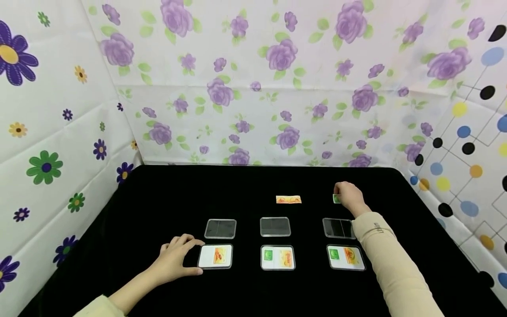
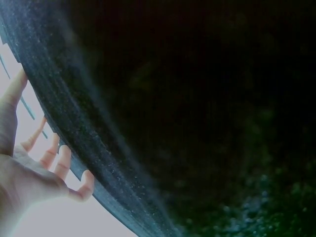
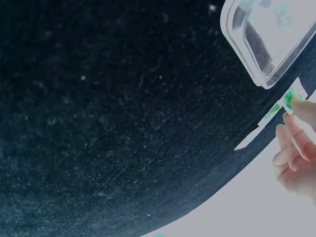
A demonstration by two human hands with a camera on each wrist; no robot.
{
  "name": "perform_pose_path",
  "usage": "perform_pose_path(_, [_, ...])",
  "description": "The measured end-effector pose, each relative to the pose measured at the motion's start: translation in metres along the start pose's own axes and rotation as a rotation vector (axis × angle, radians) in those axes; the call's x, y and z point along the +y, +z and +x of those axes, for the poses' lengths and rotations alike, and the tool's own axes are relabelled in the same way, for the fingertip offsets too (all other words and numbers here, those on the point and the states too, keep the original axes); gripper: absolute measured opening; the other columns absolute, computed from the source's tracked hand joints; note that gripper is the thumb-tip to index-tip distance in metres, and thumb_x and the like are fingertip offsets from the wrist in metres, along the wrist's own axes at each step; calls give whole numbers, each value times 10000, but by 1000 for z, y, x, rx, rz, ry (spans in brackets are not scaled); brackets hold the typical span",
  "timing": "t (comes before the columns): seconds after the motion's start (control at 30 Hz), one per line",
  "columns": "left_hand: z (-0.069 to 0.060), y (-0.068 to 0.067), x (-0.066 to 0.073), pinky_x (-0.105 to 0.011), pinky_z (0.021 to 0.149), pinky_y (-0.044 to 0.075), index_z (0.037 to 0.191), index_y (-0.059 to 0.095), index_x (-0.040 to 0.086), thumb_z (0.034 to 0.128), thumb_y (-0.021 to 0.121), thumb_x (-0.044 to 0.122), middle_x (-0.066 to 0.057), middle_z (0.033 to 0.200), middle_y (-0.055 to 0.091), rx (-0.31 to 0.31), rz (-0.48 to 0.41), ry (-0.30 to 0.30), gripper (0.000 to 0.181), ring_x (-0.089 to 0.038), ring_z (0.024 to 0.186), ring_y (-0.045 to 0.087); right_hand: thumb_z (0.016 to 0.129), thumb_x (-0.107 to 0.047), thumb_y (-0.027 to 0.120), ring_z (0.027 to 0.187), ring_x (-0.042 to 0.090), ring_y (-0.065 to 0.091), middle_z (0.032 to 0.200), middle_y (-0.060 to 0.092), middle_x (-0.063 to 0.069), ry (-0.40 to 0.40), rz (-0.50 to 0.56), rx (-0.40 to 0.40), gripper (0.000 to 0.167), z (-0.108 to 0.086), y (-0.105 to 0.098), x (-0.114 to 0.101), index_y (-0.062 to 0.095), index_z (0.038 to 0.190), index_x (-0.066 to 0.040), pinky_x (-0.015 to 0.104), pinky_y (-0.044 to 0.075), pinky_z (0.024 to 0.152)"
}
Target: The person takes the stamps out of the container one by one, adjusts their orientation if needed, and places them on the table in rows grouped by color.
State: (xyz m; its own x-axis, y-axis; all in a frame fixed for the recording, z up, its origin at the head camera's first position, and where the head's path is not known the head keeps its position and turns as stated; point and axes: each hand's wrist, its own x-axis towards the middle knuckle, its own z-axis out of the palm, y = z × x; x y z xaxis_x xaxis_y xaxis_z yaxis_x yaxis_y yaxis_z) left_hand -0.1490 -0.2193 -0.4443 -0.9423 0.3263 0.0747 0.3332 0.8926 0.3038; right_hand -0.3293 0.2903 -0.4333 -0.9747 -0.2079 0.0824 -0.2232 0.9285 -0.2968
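My right hand (image 1: 350,197) pinches a green stamp (image 3: 288,100) at the back right of the black table; more of the green-and-white strip (image 3: 269,116) shows beside its fingertips in the right wrist view. At the front left, my left hand (image 1: 177,259) spreads thumb and forefinger at the left corners of a clear case (image 1: 206,256). An orange stamp (image 1: 220,255) lies on the white card in that case. In the left wrist view the left hand (image 2: 34,173) has its fingers apart, and the case is not visible there.
A middle case (image 1: 278,265) and a right case (image 1: 346,264) each hold a green and an orange stamp. Behind the cases lie three clear lids, left (image 1: 220,229), middle (image 1: 275,226) and right (image 1: 337,228). An orange stamp strip (image 1: 288,200) lies farther back.
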Motion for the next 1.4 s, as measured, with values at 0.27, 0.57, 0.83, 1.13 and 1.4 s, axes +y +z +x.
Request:
perform_pose_path(0.27, [-1, 0, 0, -618, 828, 396, 1184, 597, 184, 622, 832, 426, -66, 1182, 562, 15, 4, 8, 655, -316, 1058, 508, 812, 97, 537, 801, 315, 588, 900, 624, 184, 2, -90, 21, 149, -2, 2, -10, 628, 865, -10, 434, 481, 680])
perform_pose_path(0.57, [0, -3, 1, -620, 831, 389, 1185, 597, 176, 626, 833, 415, -73, 1184, 561, 18, -1, 11, 652, -323, 1064, 505, 791, 87, 548, 792, 316, 598, 884, 643, 166, 12, -101, 38, 147, 0, -2, -12, 631, 840, -25, 445, 487, 687])
perform_pose_path(0.83, [4, -3, 2, -629, 830, 391, 1187, 595, 167, 619, 833, 415, -81, 1182, 560, 15, 6, 19, 665, -323, 1051, 508, 807, 55, 575, 795, 316, 600, 887, 645, 163, 25, -111, 33, 106, 0, -6, -10, 631, 840, -29, 450, 485, 683])
perform_pose_path(1.13, [2, -2, 4, -645, 833, 386, 1188, 595, 162, 623, 836, 400, -84, 1177, 562, 19, -1, 16, 659, -335, 1061, 506, 836, 40, 573, 788, 313, 592, 885, 636, 175, 4, -123, 34, 78, -8, -8, -11, 629, 851, -12, 445, 480, 687])
perform_pose_path(1.4, [-1, 0, 4, -618, 822, 388, 1186, 594, 163, 629, 835, 395, -75, 1174, 562, 16, -10, 9, 650, -324, 1056, 503, 848, 27, 571, 727, 274, 573, 834, 625, 152, -64, -120, 34, 70, -16, -13, -15, 620, 838, -21, 420, 471, 652])
